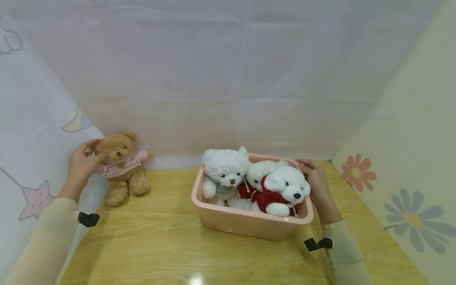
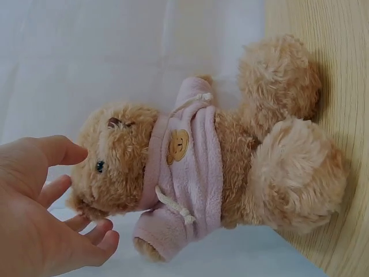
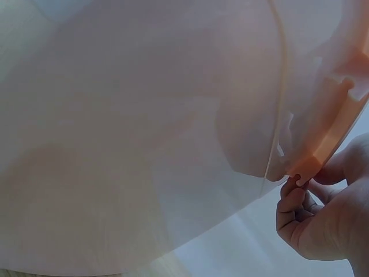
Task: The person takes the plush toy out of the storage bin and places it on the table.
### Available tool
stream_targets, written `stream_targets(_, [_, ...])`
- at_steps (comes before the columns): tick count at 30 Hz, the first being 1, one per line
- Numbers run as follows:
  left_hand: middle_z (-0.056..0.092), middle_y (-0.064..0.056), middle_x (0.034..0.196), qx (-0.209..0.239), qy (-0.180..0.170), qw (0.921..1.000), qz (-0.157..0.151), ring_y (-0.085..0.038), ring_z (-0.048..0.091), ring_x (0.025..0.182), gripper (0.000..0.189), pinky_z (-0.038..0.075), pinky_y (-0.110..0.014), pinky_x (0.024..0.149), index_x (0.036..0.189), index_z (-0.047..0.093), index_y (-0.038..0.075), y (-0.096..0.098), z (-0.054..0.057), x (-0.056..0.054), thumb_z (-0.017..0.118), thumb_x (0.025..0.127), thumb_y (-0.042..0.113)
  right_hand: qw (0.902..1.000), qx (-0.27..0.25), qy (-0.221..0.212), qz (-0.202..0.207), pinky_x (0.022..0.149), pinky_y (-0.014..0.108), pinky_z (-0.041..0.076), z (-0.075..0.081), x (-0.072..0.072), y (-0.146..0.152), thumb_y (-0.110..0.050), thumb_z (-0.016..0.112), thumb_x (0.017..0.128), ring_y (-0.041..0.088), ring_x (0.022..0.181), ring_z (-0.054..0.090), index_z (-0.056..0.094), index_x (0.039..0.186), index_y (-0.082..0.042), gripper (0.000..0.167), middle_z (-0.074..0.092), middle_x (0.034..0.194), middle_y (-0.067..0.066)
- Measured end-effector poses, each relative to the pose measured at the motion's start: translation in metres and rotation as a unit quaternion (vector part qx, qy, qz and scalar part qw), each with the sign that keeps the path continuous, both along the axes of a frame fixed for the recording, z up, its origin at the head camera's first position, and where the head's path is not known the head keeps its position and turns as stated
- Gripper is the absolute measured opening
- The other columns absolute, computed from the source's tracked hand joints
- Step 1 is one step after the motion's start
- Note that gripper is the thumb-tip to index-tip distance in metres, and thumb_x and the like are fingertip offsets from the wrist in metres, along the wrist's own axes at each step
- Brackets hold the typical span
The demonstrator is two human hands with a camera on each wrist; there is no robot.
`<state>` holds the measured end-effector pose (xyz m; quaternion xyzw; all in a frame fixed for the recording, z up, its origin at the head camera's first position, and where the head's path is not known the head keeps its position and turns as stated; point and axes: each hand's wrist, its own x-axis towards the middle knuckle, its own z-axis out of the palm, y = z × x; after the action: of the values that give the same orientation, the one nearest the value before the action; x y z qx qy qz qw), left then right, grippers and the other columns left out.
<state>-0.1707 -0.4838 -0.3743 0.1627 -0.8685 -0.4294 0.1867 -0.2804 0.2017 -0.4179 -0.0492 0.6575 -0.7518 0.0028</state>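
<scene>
At the table's left end, a brown teddy bear [image 1: 122,170] in a pink hoodie sits upright. My left hand [image 1: 82,162] is at its head. In the left wrist view the thumb of this left hand [image 2: 46,202] overlaps the bear's face, and the loosely bent fingers [image 2: 104,234] lie apart near its ear; firm contact is not plain. My right hand [image 1: 315,180] grips the right rim of a pink plastic tub [image 1: 246,225]. Inside sit a white teddy bear [image 1: 226,170], a white plush dog [image 1: 286,186] in red, and another white plush toy [image 1: 261,170] partly hidden behind the dog.
The wooden table [image 1: 160,245] meets a pale cloth back wall [image 1: 199,99]. Decorated side walls [image 1: 399,150] stand close at left and right. Each sleeve carries a black wrist mount [image 1: 88,219].
</scene>
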Motion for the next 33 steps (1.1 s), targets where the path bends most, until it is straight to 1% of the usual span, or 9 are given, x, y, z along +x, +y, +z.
stream_targets(2, [0.023,-0.024,0.162,0.004,-0.011,0.9999,0.0,-0.05,0.03,0.139,0.071,0.044,-0.04,0.082,0.161,0.031,0.01,-0.003,0.0,0.003,0.059,0.101,0.035,1.0,-0.001,0.002,-0.003,0.076,0.023,0.053,-0.001,-0.001,-0.001,-0.02,0.053,0.108,0.014,0.096,0.06,0.055,0.135,0.007,0.038,0.059,0.114,0.004])
stream_targets(5, [0.019,-0.023,0.164,0.009,-0.02,0.9998,-0.001,-0.049,0.028,0.141,0.072,0.046,-0.051,0.088,0.162,0.028,0.014,-0.001,0.002,0.006,0.059,0.102,0.037,1.0,-0.007,0.001,-0.005,0.076,0.023,0.053,-0.001,-0.001,0.0,-0.019,0.054,0.107,0.014,0.095,0.06,0.058,0.132,0.005,0.035,0.06,0.113,0.004])
stream_targets(9, [0.016,-0.021,0.165,0.003,-0.007,0.9999,-0.009,-0.05,0.028,0.142,0.071,0.039,-0.066,0.099,0.162,0.029,0.016,0.006,0.006,0.011,0.059,0.102,0.036,0.9999,-0.014,-0.004,-0.004,0.077,0.023,0.053,-0.002,0.001,0.002,-0.019,0.053,0.108,0.014,0.096,0.06,0.052,0.137,0.009,0.041,0.06,0.114,0.004])
stream_targets(16, [0.029,-0.017,0.162,-0.028,0.041,0.9976,-0.048,-0.049,0.034,0.139,0.066,0.03,-0.063,0.109,0.16,0.033,0.012,0.036,0.024,0.023,0.059,0.103,0.032,0.9998,0.0,-0.013,-0.015,0.076,0.024,0.053,-0.001,0.0,0.0,-0.021,0.053,0.108,0.015,0.098,0.059,0.052,0.139,0.008,0.043,0.058,0.117,0.005])
stream_targets(20, [0.039,-0.014,0.157,-0.031,0.079,0.9934,-0.077,-0.043,0.041,0.137,0.06,0.033,-0.057,0.111,0.158,0.039,0.016,0.066,0.036,0.03,0.06,0.103,0.027,0.9997,0.02,-0.007,-0.015,0.078,0.024,0.053,0.002,-0.003,-0.004,-0.023,0.054,0.108,0.017,0.102,0.057,0.054,0.139,0.006,0.043,0.057,0.12,0.007])
stream_targets(23, [0.05,-0.009,0.149,-0.03,0.137,0.9851,-0.099,-0.032,0.048,0.132,0.054,0.037,-0.045,0.11,0.153,0.048,0.017,0.091,0.043,0.027,0.065,0.102,0.021,0.9997,0.024,0.0,-0.008,0.079,0.024,0.053,0.003,-0.006,-0.004,-0.024,0.054,0.107,0.018,0.104,0.057,0.053,0.139,0.007,0.044,0.056,0.122,0.009])
stream_targets(27, [0.058,-0.007,0.141,-0.039,0.198,0.9676,-0.151,-0.018,0.053,0.126,0.05,0.043,-0.033,0.104,0.147,0.056,0.014,0.124,0.048,0.019,0.068,0.099,0.009,0.9995,0.03,0.0,-0.003,0.079,0.024,0.053,0.003,-0.007,-0.002,-0.024,0.054,0.107,0.018,0.104,0.058,0.052,0.139,0.008,0.045,0.055,0.123,0.009])
stream_targets(30, [0.057,-0.005,0.143,-0.048,0.202,0.9564,-0.205,-0.019,0.052,0.128,0.053,0.042,-0.037,0.105,0.149,0.054,0.016,0.146,0.05,0.014,0.067,0.099,0.007,0.9992,0.039,-0.001,-0.002,0.079,0.024,0.054,0.001,-0.005,0.0,-0.024,0.054,0.107,0.018,0.104,0.059,0.052,0.139,0.008,0.045,0.055,0.124,0.01])
stream_targets(33, [0.055,-0.005,0.144,-0.062,0.19,0.9464,-0.253,-0.024,0.051,0.129,0.054,0.04,-0.049,0.106,0.15,0.052,0.018,0.165,0.05,0.006,0.068,0.099,0.009,0.999,0.045,-0.002,0.002,0.08,0.025,0.054,0.0,-0.004,0.003,-0.023,0.053,0.108,0.019,0.104,0.058,0.051,0.14,0.007,0.044,0.054,0.124,0.011])
